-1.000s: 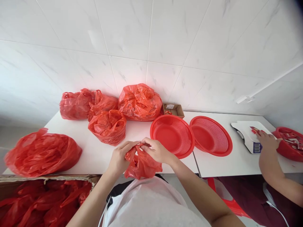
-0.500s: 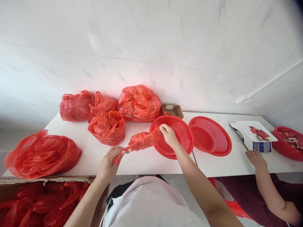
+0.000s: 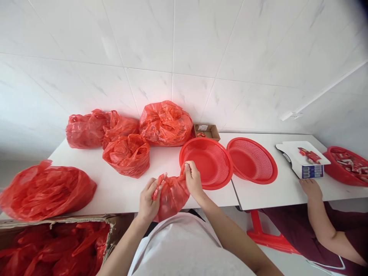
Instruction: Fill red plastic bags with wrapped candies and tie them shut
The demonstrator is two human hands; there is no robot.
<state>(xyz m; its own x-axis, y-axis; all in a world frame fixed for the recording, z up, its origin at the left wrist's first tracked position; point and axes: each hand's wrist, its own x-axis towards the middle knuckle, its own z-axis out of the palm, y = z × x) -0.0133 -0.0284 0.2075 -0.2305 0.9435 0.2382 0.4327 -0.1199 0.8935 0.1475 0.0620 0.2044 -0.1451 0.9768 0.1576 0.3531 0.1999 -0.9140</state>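
Observation:
A filled red plastic bag [image 3: 174,193] hangs between my hands at the table's front edge, close to my body. My left hand [image 3: 151,195] pinches one twisted end of it, and my right hand [image 3: 193,178] grips the other end. What lies inside the bag cannot be made out through the plastic. Just beyond my right hand is a red mesh basket [image 3: 212,184] with nothing visible in it. A second red basket [image 3: 258,161] leans beside it to the right.
Several red bag bundles [image 3: 166,124] line the back and left. A cardboard box [image 3: 107,234] of red bags stands below left. A small carton [image 3: 211,132] is by the wall. At right, a co-worker's hand [image 3: 312,188] rests by a scale [image 3: 312,170] and a basket of packets [image 3: 346,165].
The bag has come down toward my body and now hangs below my hands instead of stretching sideways. My hands have moved closer together. The view has shifted slightly.

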